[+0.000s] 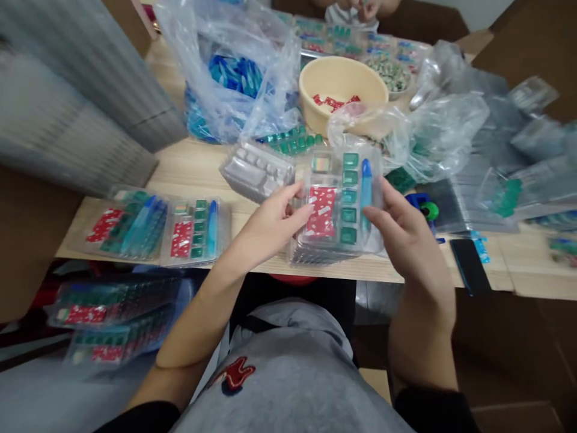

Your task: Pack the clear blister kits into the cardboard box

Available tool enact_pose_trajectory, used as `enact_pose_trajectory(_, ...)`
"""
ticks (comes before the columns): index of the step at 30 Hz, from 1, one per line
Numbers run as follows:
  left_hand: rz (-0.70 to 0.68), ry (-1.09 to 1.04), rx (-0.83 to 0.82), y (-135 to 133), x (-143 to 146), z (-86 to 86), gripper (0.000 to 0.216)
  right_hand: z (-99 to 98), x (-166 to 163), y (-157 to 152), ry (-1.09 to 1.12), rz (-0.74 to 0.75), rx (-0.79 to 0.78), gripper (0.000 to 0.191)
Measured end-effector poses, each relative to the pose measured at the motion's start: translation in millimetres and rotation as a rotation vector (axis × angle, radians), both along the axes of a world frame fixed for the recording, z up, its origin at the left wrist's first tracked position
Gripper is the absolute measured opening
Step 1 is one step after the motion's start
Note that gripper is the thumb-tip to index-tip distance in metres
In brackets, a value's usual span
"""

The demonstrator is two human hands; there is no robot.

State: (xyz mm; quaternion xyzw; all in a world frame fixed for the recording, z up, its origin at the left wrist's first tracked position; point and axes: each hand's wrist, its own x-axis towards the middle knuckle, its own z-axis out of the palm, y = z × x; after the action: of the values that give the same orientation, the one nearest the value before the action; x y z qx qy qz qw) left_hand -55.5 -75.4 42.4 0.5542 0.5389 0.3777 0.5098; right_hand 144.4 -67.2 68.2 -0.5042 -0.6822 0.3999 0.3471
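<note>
Both my hands hold a clear plastic blister tray point(338, 201) above the wooden table's point(198, 171) front edge. The tray carries a red-and-white sticker sheet, a column of green square pieces and a blue stick. My left hand point(270, 225) grips its left edge with thumb on top. My right hand point(399, 231) closes on its right edge. Under the tray lies a stack of like trays point(315, 255). An empty grey tray point(259, 168) rests just behind my left hand.
Filled trays point(157, 225) lie at the left on the table; more are stacked below point(112, 319). A cream bowl point(342, 90) holds red pieces. Plastic bags point(234, 72) hold blue parts. Empty trays pile at the right point(487, 192). Another person's hands point(360, 9) work at the far side.
</note>
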Motion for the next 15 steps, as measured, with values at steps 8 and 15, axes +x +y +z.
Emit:
enact_pose_trajectory(8, -0.026, 0.189, 0.027, -6, -5, -16.4, 0.045, -30.2, 3, -2, 0.036, 0.015, -0.165, 0.052)
enact_pose_trajectory(15, 0.097, -0.222, -0.197, -10, 3, -69.5, 0.056, -40.0, 22, 7, 0.11, -0.105, -0.265, 0.072)
